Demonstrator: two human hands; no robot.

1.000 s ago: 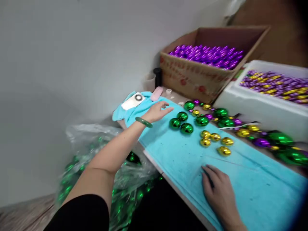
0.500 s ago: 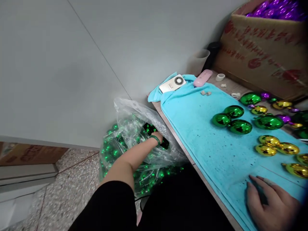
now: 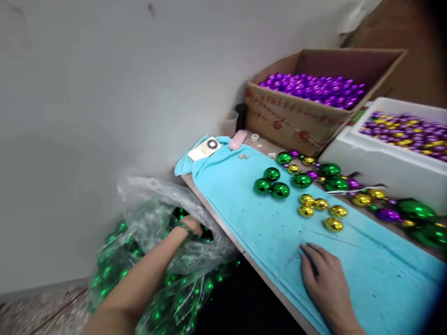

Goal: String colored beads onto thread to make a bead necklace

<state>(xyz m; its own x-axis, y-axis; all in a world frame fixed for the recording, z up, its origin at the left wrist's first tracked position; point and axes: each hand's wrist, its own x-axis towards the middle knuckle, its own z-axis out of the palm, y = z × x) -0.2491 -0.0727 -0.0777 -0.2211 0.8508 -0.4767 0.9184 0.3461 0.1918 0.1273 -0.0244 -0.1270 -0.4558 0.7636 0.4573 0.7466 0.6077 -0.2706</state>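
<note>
My left hand (image 3: 193, 225), with a green bangle at the wrist, reaches into the mouth of a clear plastic bag (image 3: 146, 190) full of shiny green balls (image 3: 108, 270). Its fingers are hidden inside the bag. On a light blue towel (image 3: 240, 204) lies my right hand (image 3: 324, 274), palm down, thumb apart from the fingers and nothing held. Beyond it sit gold balls (image 3: 334, 224), several of them touching in a cluster. Three shiny green balls (image 3: 280, 190) form another cluster farther up the towel.
A strand of green, gold and purple balls (image 3: 330, 169) runs along the towel's far edge. Behind it stand a cardboard box (image 3: 268, 111) of purple balls and a white foam box (image 3: 349, 153) of purple and gold beads. A phone (image 3: 200, 150) and pink case (image 3: 238, 139) lie near the wall.
The view has swung right, bringing the foam box and more of the strand into sight. My left hand remains in the bag and my right hand still rests on the towel.
</note>
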